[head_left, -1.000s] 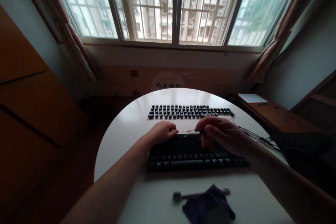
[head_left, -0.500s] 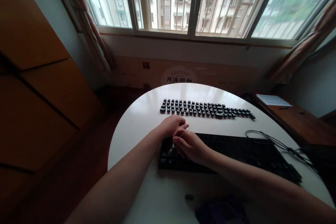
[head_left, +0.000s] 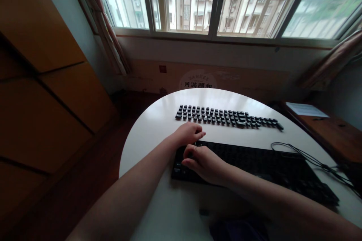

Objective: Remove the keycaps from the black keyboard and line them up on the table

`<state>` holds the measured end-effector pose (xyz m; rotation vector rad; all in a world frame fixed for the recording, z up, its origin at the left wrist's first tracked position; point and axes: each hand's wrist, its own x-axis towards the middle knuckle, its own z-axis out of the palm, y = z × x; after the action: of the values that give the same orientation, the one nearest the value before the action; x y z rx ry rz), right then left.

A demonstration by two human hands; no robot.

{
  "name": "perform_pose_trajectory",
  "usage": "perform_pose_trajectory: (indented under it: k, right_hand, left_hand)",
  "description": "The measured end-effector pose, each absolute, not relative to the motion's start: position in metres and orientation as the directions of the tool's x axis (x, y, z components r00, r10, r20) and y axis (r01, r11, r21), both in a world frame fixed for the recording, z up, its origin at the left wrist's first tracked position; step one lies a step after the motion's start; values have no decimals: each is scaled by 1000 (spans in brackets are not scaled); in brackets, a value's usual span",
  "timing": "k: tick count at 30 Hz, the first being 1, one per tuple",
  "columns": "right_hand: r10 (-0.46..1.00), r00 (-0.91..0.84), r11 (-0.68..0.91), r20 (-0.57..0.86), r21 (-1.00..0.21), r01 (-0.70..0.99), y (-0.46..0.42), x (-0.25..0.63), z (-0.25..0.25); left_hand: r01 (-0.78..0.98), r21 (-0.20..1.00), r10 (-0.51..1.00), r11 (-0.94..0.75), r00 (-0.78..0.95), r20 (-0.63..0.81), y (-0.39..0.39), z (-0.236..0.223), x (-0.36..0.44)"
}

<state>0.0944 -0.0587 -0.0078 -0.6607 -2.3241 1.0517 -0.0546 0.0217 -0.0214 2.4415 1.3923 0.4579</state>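
A black keyboard (head_left: 254, 162) lies across a white round table (head_left: 158, 120). My left hand (head_left: 189, 134) rests with curled fingers on the keyboard's far left corner. My right hand (head_left: 204, 162) is over the keyboard's left end, fingers pinched around a thin wire tool (head_left: 194, 145) that I can barely make out. Beyond the keyboard, rows of loose black keycaps (head_left: 226, 116) are laid out on the table.
A black cable (head_left: 305, 154) loops off the keyboard's right end. A dark purple cloth (head_left: 237, 231) lies at the table's near edge. A wooden side table with a paper (head_left: 307, 110) stands right. Wooden cabinets fill the left; a barred window is ahead.
My right hand moved from the keyboard's middle to its left end, carrying the thin tool, and dropped onto the keys. My left hand stayed at the corner. The view swung left.
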Motion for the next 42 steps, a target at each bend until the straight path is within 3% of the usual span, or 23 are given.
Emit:
perform_pose_trajectory:
  k: [26,30,37,42]
  right_hand:
    - [449,-792,829,414,-523,197,-61,91,-8]
    - [483,-790,820,378,-512,256,-61,92,-7]
    - [528,-786,781,321,-548,301,-58,91,-3]
    - [544,-794,731,271,-618,290,-57,92,2]
  left_hand:
    - [840,267,882,-472,449,146,13,-7,-50]
    - [818,192,840,-542,532,108,8,-1,-48]
    - [824,173,828,-540,557,-68,2,21,-53]
    - [853,163,861,-496,507,-36,7,18,-59]
